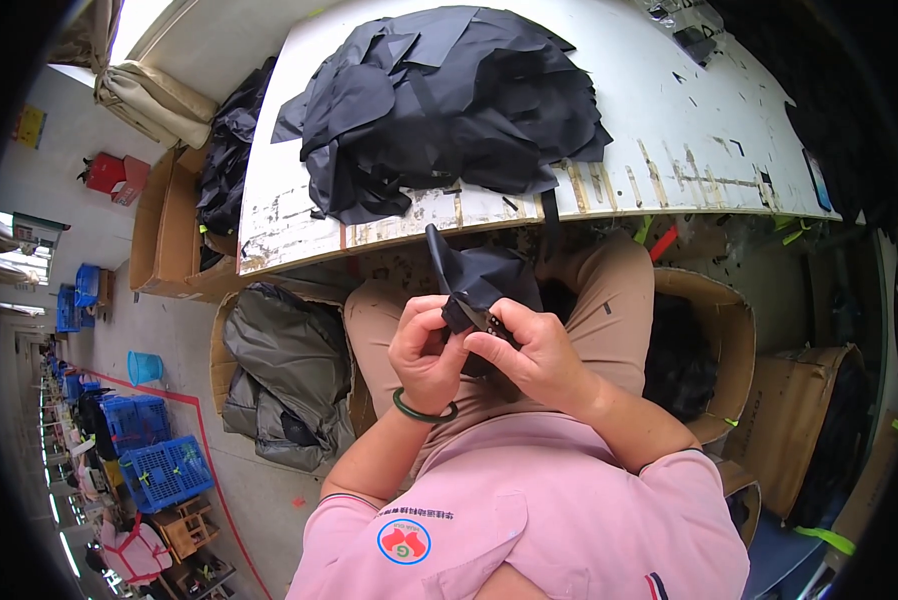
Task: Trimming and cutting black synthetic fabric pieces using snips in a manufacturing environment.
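I see the left hand (pixel 426 345) pinching the black piece (pixel 484 275) over the lap (pixel 614 320), at six o'clock from the heap (pixel 449 100), the right hand (pixel 534 350) at its edge, grip unclear to me, that edge seemingly being worked and next wanting a steady hold.

Blue crates (pixel 166 474), light-blue basket (pixel 145 368); red box (pixel 129 181), perhaps cardboard.

From a head-worn fisheye camera, we look steeply down and forward. Nearest us, at the bottom, is the shirt (pixel 589 500); beyond it come the left hand (pixel 427 350), right hand (pixel 539 352) and table (pixel 659 120), while the room (pixel 184 340) curves along our left.
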`<move>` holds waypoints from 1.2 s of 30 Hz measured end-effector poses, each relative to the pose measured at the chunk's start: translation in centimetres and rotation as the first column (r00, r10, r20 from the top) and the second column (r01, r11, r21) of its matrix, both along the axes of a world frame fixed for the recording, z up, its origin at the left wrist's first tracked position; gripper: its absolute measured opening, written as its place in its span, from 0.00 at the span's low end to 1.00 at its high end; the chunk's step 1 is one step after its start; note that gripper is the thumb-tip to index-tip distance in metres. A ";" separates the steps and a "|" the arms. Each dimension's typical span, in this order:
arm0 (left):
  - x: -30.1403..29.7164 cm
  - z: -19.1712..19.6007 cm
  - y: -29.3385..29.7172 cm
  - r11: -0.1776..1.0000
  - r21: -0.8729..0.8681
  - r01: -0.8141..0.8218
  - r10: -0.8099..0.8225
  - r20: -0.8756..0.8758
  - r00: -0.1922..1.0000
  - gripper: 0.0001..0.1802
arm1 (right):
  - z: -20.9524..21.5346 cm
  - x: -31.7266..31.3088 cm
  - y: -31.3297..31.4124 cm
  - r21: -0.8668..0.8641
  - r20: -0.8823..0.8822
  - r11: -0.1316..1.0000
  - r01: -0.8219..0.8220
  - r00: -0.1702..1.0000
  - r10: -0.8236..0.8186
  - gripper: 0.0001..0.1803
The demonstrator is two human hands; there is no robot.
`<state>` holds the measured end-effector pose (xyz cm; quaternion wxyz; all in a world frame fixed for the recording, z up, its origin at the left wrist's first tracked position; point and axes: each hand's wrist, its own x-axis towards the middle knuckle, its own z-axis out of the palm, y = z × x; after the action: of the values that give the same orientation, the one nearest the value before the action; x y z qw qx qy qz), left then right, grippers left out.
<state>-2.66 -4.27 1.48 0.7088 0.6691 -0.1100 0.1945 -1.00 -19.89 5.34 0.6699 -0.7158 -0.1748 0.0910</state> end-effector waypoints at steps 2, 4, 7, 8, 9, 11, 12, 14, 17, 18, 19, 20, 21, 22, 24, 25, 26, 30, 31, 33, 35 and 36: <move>0.1 0.1 0.0 1.000 0.002 0.013 -0.013 0.020 1.000 0.09 | -0.1 0.0 0.0 -0.006 0.009 1.000 0.006 1.000 -0.006 0.14; 0.0 0.2 0.1 1.000 0.007 0.017 -0.017 0.017 1.000 0.09 | -0.2 -0.1 0.1 0.001 0.020 1.000 0.013 1.000 -0.013 0.13; -0.2 0.2 0.1 1.000 -0.001 0.023 -0.023 0.008 1.000 0.08 | 0.0 -0.1 0.0 0.000 0.028 1.000 0.020 0.999 -0.020 0.13; -0.2 0.2 0.1 1.000 -0.014 0.027 -0.027 0.002 1.000 0.08 | 0.1 -0.1 0.0 -0.007 0.026 1.000 0.023 0.999 -0.023 0.13; -0.2 0.2 0.1 1.000 -0.015 0.027 -0.027 0.001 1.000 0.08 | -0.1 -0.2 0.0 -0.008 0.025 1.000 0.023 0.999 -0.022 0.13; -0.1 0.2 0.1 0.999 -0.028 0.023 -0.023 -0.007 1.000 0.08 | -0.4 -0.4 -0.2 0.003 -0.047 1.000 0.012 0.999 -0.012 0.15; -0.1 0.3 0.1 0.999 -0.029 0.023 -0.023 -0.007 1.000 0.08 | -0.3 -0.5 -0.3 0.002 -0.047 1.000 0.012 0.999 -0.012 0.15; 0.0 0.4 0.2 0.999 -0.043 0.015 -0.015 -0.011 1.000 0.08 | 0.0 -0.6 -0.6 0.000 -0.154 0.998 -0.058 0.986 0.057 0.16; 0.0 0.3 0.2 0.999 -0.050 0.021 -0.022 -0.007 1.000 0.08 | 0.3 -0.6 -0.6 0.021 -0.192 0.998 -0.067 0.979 0.070 0.17; 0.0 0.3 0.2 0.999 -0.050 0.022 -0.022 -0.006 1.000 0.08 | 0.5 -0.5 -0.5 0.021 -0.192 0.998 -0.066 0.979 0.069 0.17; -0.1 0.3 0.2 0.998 -0.049 0.037 -0.037 -0.012 0.999 0.08 | 0.8 -0.5 -0.3 0.047 -0.183 0.997 -0.055 0.981 0.062 0.17; -0.2 0.3 0.2 0.997 -0.049 0.052 -0.053 -0.019 0.998 0.08 | 0.9 -0.4 -0.3 0.072 -0.174 0.996 -0.043 0.983 0.055 0.17; -0.2 0.3 0.2 0.997 -0.049 0.052 -0.053 -0.019 0.998 0.08 | 0.7 -0.4 -0.2 0.072 -0.174 0.996 -0.042 0.983 0.054 0.17; -0.3 0.2 0.2 0.997 -0.055 0.059 -0.061 -0.025 0.998 0.08 | 0.4 -0.4 -0.1 0.056 -0.142 0.998 -0.042 0.989 0.049 0.17; -0.3 0.1 0.2 0.996 -0.061 0.066 -0.068 -0.032 0.997 0.08 | 0.2 -0.4 -0.1 0.039 -0.109 0.998 -0.041 0.993 0.045 0.17; -0.3 0.0 0.2 0.996 -0.053 0.066 -0.067 -0.025 0.997 0.08 | 0.1 -0.4 -0.1 0.038 -0.092 0.999 -0.039 0.995 0.043 0.17; -0.3 0.0 0.3 0.997 -0.044 0.065 -0.066 -0.019 0.998 0.09 | 0.1 -0.4 -0.1 0.036 -0.075 0.999 -0.038 0.996 0.040 0.17; 0.3 0.6 0.9 0.993 -0.093 0.079 -0.084 -0.058 0.995 0.07 | 0.0 -0.6 -0.6 -0.032 -0.076 0.998 -0.057 0.996 0.054 0.18; 0.6 1.0 1.2 0.975 -0.172 0.137 -0.156 -0.098 0.983 0.06 | -0.1 -0.7 -1.0 -0.059 -0.093 0.996 -0.059 0.994 0.054 0.18; 1.1 1.6 1.7 0.927 -0.294 0.233 -0.285 -0.149 0.947 0.05 | -0.1 -0.6 -1.7 -0.088 -0.109 0.994 -0.063 0.993 0.054 0.18; 1.6 2.0 2.7 0.897 -0.310 0.314 -0.378 -0.171 0.910 0.05 | 0.2 0.0 -2.6 -0.083 -0.033 0.996 -0.028 0.999 0.025 0.18; 1.8 2.1 3.1 0.858 -0.328 0.396 -0.471 -0.192 0.861 0.06 | 0.4 0.5 -3.1 -0.102 -0.045 0.994 -0.033 0.999 0.028 0.19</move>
<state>-0.88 -1.13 3.55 0.8291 0.5404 -0.1346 -0.0494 -0.49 -23.00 5.76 0.6343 -0.7445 -0.1661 0.1257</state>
